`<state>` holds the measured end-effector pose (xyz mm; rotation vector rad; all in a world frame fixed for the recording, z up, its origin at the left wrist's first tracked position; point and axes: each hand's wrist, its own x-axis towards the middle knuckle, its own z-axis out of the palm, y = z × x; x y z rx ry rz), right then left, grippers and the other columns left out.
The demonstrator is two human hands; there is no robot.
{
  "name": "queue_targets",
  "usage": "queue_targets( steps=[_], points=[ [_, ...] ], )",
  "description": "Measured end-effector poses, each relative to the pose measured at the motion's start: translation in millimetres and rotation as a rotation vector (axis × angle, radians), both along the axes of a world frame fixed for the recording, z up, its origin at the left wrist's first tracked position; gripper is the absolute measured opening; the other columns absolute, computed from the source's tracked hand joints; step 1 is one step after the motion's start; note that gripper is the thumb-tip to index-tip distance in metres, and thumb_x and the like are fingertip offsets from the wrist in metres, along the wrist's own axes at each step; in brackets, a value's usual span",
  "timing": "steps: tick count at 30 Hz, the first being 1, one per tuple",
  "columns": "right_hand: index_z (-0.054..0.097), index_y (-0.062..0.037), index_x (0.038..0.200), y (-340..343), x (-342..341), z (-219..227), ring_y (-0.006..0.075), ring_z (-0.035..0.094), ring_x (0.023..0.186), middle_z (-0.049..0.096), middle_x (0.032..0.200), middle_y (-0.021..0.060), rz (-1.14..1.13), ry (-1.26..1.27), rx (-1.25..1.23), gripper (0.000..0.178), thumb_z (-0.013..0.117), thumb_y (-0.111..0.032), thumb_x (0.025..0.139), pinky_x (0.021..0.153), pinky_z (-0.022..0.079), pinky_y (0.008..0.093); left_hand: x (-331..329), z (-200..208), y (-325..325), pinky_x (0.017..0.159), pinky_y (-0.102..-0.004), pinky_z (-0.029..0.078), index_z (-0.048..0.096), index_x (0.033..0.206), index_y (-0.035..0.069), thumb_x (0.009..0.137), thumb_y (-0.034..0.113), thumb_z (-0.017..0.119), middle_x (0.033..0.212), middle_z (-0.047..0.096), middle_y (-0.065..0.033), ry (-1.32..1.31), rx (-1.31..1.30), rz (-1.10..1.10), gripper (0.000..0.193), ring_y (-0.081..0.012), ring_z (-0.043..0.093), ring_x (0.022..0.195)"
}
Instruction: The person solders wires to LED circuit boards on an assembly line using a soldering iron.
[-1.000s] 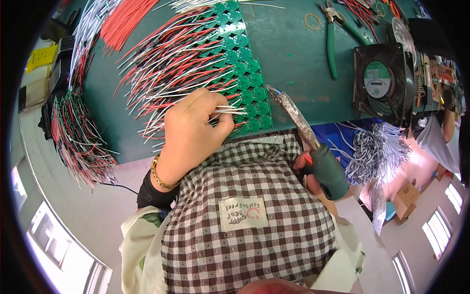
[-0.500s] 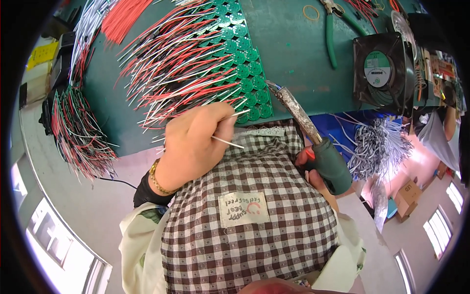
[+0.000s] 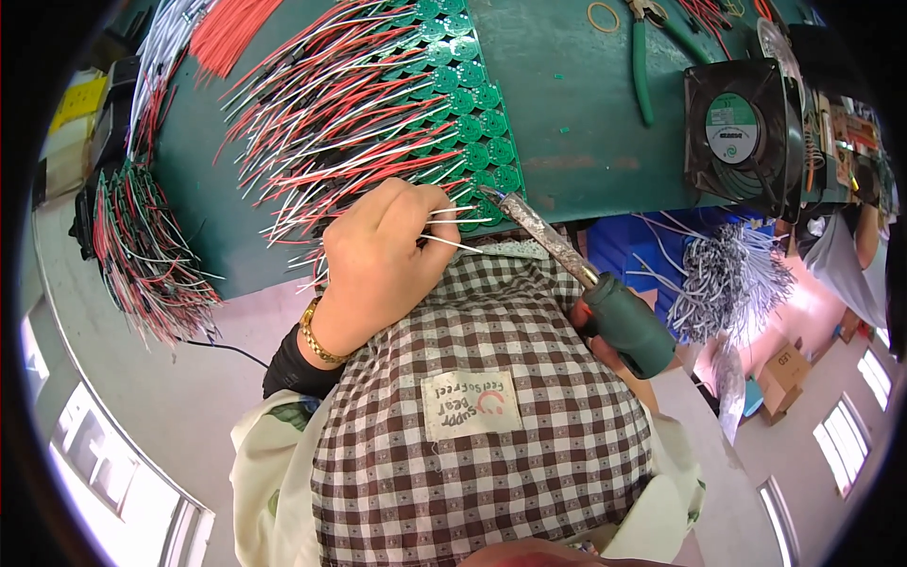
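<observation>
My left hand [image 3: 385, 260] is closed in a pinch on thin white wires [image 3: 461, 221], whose ends stick out past the fingers toward the near edge of a panel of round green circuit boards [image 3: 470, 74]. Rows of red, white and black wires [image 3: 331, 123] fan out leftward from that panel. A soldering iron [image 3: 553, 241] with a dark green handle is gripped in my right hand [image 3: 609, 354], which the handle partly hides. Its tip reaches over the lower boards, close to the wire ends; whether it touches them I cannot tell.
Green-handled pliers [image 3: 641, 71] and a rubber band [image 3: 603, 17] lie at the back right, near a black fan [image 3: 742, 137]. Bundled grey wires [image 3: 723, 283] rest by a blue surface on the right. Wired boards [image 3: 151, 250] hang at the left; red wires [image 3: 231, 33] lie behind.
The soldering iron's tip has moved left and nearer, from beside the panel to over its lower boards. My left hand has shifted slightly right, carrying the white wire ends with it.
</observation>
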<state>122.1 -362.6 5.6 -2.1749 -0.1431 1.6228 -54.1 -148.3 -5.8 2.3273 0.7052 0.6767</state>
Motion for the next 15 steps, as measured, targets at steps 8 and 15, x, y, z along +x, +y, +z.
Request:
queue_targets(
  steps=[8,15],
  points=[
    [0.063,-0.0117,0.092,-12.2,3.7,-15.9,0.0245,0.062,0.068,0.062,0.081,0.0062,0.202,0.023,-0.259,0.036,0.071,-0.025,0.059,0.06,0.049,0.0335,2.6,1.9,2.2,0.041,-0.0253,0.034,0.061,0.078,0.005,0.066,-0.003,0.067,0.066,0.055,-0.0032,-0.014,-0.057,0.003,0.016,-0.0113,0.043,0.046],
    [0.057,-0.0008,0.089,-39.3,8.7,-22.2,0.0162,0.057,0.077,0.058,0.079,0.006,0.372,-0.102,0.296,0.023,0.057,-0.023,0.082,0.07,0.046,0.0269,0.5,5.4,4.7,0.045,-0.0286,0.042,0.058,0.074,0.008,0.061,-0.001,0.067,0.065,0.055,-0.0038,0.02,-0.028,0.012,0.018,-0.019,0.053,0.051]
  ],
)
